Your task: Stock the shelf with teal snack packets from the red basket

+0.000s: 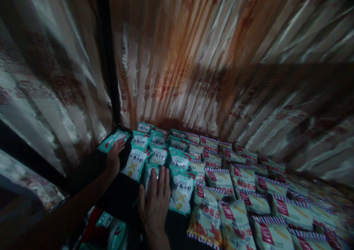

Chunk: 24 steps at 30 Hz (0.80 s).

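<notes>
Against curtain [171, 58], snack packets [182, 191] crowd both loosely spread hands [155, 202]; black pole [109, 54] behind.

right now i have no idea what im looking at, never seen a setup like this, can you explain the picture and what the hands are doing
There is no machine here: a person works with two bare hands, and the one picture comes from a camera on their head, looking forward and down.

On a dark surface lie rows of teal packets, with red-and-cream bags to their right. Wrinkled printed sheeting hangs behind.

The left hand has its fingers at a separate teal packet; the right hand is spread over a front-row packet. Neither appears to grip anything, though the dim light makes contact hard to judge.
</notes>
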{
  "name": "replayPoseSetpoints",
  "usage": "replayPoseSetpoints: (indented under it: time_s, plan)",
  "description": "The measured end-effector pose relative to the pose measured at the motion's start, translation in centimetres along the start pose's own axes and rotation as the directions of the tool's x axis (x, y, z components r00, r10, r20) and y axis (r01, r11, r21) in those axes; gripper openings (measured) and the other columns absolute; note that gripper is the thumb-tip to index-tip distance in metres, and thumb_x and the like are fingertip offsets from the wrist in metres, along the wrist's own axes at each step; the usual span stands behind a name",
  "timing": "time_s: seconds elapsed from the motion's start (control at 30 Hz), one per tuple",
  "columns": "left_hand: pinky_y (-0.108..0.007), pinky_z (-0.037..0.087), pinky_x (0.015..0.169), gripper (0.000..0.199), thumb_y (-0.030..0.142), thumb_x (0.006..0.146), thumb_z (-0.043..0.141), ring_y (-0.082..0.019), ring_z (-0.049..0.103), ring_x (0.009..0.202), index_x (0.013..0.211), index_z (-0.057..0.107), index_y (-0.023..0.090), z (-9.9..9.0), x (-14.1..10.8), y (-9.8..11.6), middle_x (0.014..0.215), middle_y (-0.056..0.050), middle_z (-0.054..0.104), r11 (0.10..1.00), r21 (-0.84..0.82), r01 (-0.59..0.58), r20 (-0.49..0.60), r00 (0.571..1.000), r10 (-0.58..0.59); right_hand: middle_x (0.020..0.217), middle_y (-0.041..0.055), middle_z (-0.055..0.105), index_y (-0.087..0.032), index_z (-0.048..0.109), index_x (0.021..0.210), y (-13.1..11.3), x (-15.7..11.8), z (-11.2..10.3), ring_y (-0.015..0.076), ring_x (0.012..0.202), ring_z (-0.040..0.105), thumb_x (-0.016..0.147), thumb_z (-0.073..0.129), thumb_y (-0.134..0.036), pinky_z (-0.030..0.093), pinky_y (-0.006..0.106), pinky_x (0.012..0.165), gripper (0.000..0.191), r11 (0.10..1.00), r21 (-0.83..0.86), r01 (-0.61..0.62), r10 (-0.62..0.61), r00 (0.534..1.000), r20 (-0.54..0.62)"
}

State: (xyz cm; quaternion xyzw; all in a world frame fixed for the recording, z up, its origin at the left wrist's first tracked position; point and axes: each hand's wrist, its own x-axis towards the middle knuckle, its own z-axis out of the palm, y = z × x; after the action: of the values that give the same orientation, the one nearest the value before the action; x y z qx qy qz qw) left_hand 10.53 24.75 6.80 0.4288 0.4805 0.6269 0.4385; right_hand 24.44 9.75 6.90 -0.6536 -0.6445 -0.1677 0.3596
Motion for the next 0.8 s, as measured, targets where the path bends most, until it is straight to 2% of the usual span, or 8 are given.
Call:
replayPoseSetpoints:
  time_s: [0.13,0.27,0.53,0.63,0.8]
  plan:
    - [-0.041,0.034,0.108,0.055,0.052,0.090,0.030,-0.023,0.046,0.125,0.118,0.056,0.012,2.1,2.8,0.2,0.133,-0.013,0.052,0.998,-0.029,0.052,0.040,0.998,-0.051,0.145,0.0211,0.030,-0.011,0.038,0.135,0.1,-0.1,0.1,0.0367,0.137,0.019,0.088,0.049,-0.034,0.039,0.056,0.095,0.054,1.000,0.004,0.003,-0.003,1.000,0.002]
    - [-0.040,0.028,0.111,0.050,0.050,0.092,0.028,-0.021,0.040,0.130,0.117,0.058,0.018,3.6,4.3,0.2,0.136,-0.008,0.051,0.993,-0.061,0.098,0.130,0.987,-0.090,0.144,0.0210,0.031,-0.011,0.038,0.135,0.2,-0.2,0.2,0.0363,0.137,0.018,0.088,0.048,-0.035,0.040,0.057,0.094,0.054,1.000,-0.012,0.001,-0.001,1.000,0.011]
    - [-0.042,0.042,0.100,0.053,0.049,0.093,0.022,-0.022,0.056,0.115,0.125,0.052,0.018,4.7,4.4,0.3,0.115,-0.009,0.066,0.943,-0.190,0.274,0.238,0.945,-0.227,0.146,0.0206,0.030,-0.012,0.038,0.135,0.3,-0.3,0.2,0.0365,0.137,0.019,0.088,0.049,-0.035,0.042,0.057,0.093,0.054,1.000,-0.003,-0.008,0.008,1.000,0.017]
    - [-0.042,0.045,0.096,0.056,0.055,0.091,0.026,-0.023,0.060,0.109,0.122,0.055,0.018,4.7,4.5,0.2,0.108,-0.008,0.069,0.948,-0.177,0.266,0.262,0.941,-0.215,0.145,0.0204,0.030,-0.012,0.038,0.135,0.3,-0.3,0.1,0.0364,0.137,0.019,0.088,0.048,-0.034,0.042,0.057,0.094,0.053,1.000,0.008,-0.009,0.008,1.000,0.018]
    - [-0.043,0.046,0.093,0.060,0.059,0.089,0.027,-0.025,0.061,0.106,0.123,0.053,0.017,4.5,4.8,0.1,0.102,-0.009,0.070,0.943,-0.179,0.281,0.224,0.945,-0.239,0.146,0.0206,0.030,-0.010,0.039,0.134,0.4,-0.3,0.2,0.0362,0.137,0.018,0.087,0.049,-0.032,0.041,0.056,0.095,0.053,1.000,0.001,-0.004,0.004,1.000,0.019]
